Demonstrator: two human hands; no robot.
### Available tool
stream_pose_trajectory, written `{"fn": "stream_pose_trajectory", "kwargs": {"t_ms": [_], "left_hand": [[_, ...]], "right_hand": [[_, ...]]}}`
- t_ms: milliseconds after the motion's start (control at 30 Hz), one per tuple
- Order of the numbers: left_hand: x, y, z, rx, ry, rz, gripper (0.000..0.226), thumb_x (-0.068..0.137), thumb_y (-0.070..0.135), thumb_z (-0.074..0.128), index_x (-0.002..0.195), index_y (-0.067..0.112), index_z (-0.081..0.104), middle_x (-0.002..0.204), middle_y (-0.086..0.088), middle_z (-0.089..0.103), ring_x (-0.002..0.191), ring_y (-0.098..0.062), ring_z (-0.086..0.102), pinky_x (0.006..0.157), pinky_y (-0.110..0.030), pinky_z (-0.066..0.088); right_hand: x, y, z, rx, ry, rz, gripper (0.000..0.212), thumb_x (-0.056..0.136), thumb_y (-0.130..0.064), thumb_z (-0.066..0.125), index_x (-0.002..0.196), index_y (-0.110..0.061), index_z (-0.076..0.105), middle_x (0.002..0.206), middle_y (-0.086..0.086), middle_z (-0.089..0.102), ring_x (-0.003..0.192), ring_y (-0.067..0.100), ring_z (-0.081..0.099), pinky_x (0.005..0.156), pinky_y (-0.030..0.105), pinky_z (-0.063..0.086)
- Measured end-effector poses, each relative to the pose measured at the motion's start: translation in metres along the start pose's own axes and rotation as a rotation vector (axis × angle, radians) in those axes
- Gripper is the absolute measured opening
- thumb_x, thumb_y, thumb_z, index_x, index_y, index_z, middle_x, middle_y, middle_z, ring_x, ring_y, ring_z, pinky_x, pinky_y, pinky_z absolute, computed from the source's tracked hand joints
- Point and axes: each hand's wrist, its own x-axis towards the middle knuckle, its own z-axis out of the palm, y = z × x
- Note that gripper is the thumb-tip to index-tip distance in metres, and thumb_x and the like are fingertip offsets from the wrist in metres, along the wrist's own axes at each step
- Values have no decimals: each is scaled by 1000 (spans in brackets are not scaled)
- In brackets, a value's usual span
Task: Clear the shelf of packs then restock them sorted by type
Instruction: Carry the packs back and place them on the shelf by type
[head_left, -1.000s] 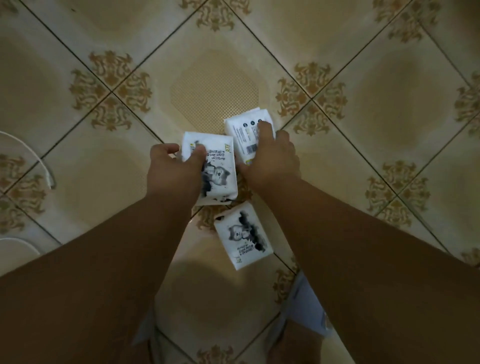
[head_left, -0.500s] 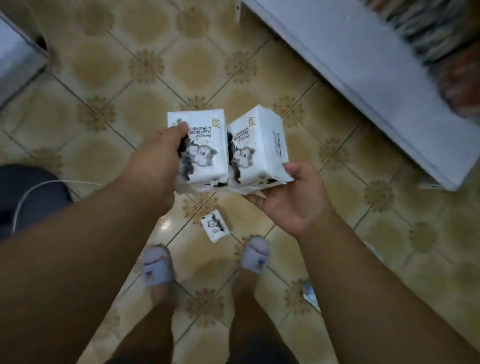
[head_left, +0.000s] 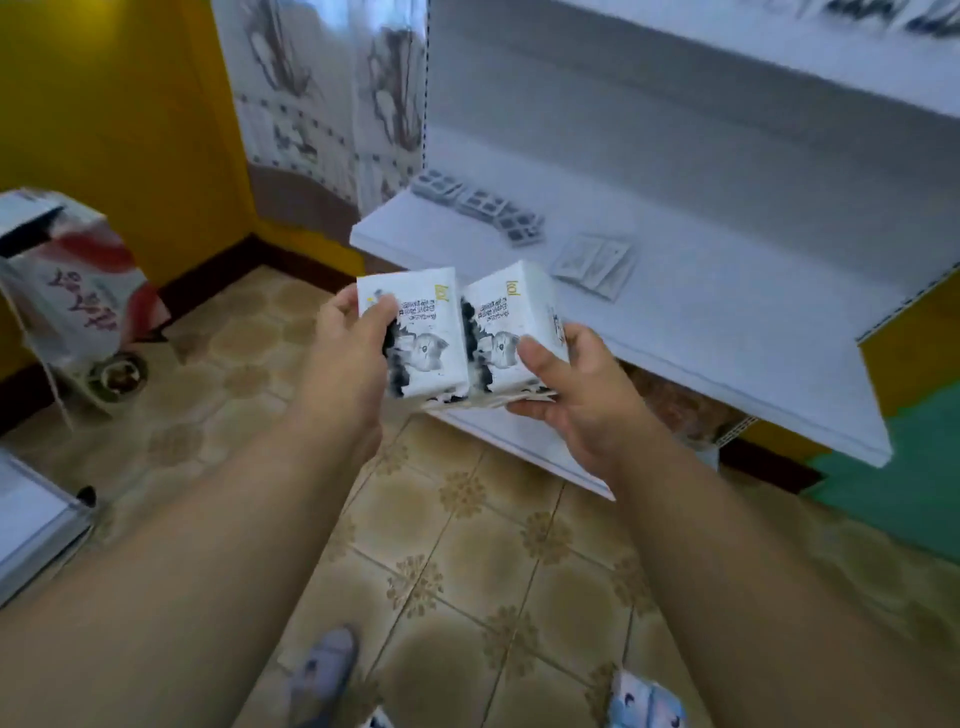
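My left hand (head_left: 345, 353) grips a white pack with a cat print (head_left: 423, 332), thumb over its front. My right hand (head_left: 576, 395) cups a second, matching cat-print pack (head_left: 511, 322) from below, thumb on its face. Both packs are held side by side, touching, in front of the white shelf (head_left: 727, 322). On the shelf board lie a row of dark-patterned packs (head_left: 478, 208) at the back left and a flat pale pack (head_left: 592, 265) nearer the front. A corner of another pack (head_left: 376, 721) shows on the floor at the bottom edge.
A white and red carton (head_left: 72, 291) stands on the floor at the left by the yellow wall, a small bowl (head_left: 117, 374) beside it. A white board edge (head_left: 31, 525) juts in at lower left. My slippered feet (head_left: 324, 670) stand on the patterned tiles.
I have risen from the floor with a pack in each hand, and the view has swung up from the tiles to the shelf. The third pack stays on the floor.
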Motion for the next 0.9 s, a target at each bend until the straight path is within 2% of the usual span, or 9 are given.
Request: {"fn": "stream_pose_trajectory", "kwargs": {"t_ms": [100, 133, 200, 267, 367, 467, 633, 767, 900], "left_hand": [[32, 41, 19, -35, -111, 79, 56, 75, 50, 72, 125, 52, 47, 133, 4, 60, 110, -22, 66, 89, -53, 54], [44, 54, 26, -56, -122, 94, 51, 75, 50, 72, 120, 54, 49, 134, 3, 58, 112, -23, 65, 90, -55, 53], [65, 77, 43, -142, -147, 113, 36, 91, 38, 64, 123, 45, 49, 127, 2, 63, 104, -21, 69, 85, -52, 57], [81, 94, 61, -197, -174, 115, 26, 98, 31, 58, 123, 32, 53, 119, 0, 68, 100, -21, 71, 82, -47, 59], [94, 106, 95, -230, -262, 99, 30, 98, 31, 58, 126, 20, 53, 117, -5, 69, 105, -26, 69, 86, -46, 58], [93, 106, 136, -233, -372, 50, 31, 98, 26, 58, 125, 13, 51, 118, -11, 68, 107, -30, 68, 85, -46, 58], [77, 95, 211, -274, -562, 32, 27, 97, 20, 59, 121, 14, 49, 115, -13, 69, 96, -26, 69, 85, -43, 58], [71, 85, 274, -301, -560, 77, 23, 97, 20, 58, 118, 18, 49, 118, -14, 66, 92, -23, 69, 79, -39, 59], [68, 84, 333, -288, -572, 143, 33, 99, 19, 55, 131, 22, 49, 123, -11, 64, 104, -26, 68, 83, -38, 58]], "right_hand": [[18, -37, -5, 20, 110, -114, 65, 69, -22, 82, 126, -12, 52, 119, 15, 67, 101, 34, 69, 89, 60, 53], [22, -49, -8, 45, 134, -146, 59, 71, -18, 78, 125, -11, 54, 117, 17, 68, 102, 38, 68, 89, 63, 51], [28, -68, -19, 86, 182, -172, 61, 71, -13, 76, 127, -11, 53, 117, 20, 67, 103, 44, 66, 88, 68, 49], [29, -86, -29, 88, 258, -177, 68, 67, -12, 76, 129, -11, 48, 119, 21, 65, 95, 40, 70, 85, 62, 53], [27, -106, -41, 77, 328, -202, 57, 66, -13, 73, 119, -11, 50, 115, 17, 67, 84, 32, 71, 77, 56, 55], [24, -123, -59, 49, 380, -296, 46, 69, -12, 71, 113, -12, 58, 108, 15, 70, 89, 33, 70, 79, 51, 55], [32, -155, -108, 58, 599, -465, 46, 70, -15, 78, 113, -18, 60, 108, 14, 69, 95, 32, 69, 86, 48, 55], [46, -180, -161, -2, 719, -558, 49, 82, -20, 77, 122, -24, 50, 113, 8, 69, 101, 26, 69, 89, 45, 56], [67, -213, -209, -55, 757, -602, 52, 80, -32, 79, 120, -30, 47, 109, -1, 72, 101, 16, 69, 95, 47, 53]]}}
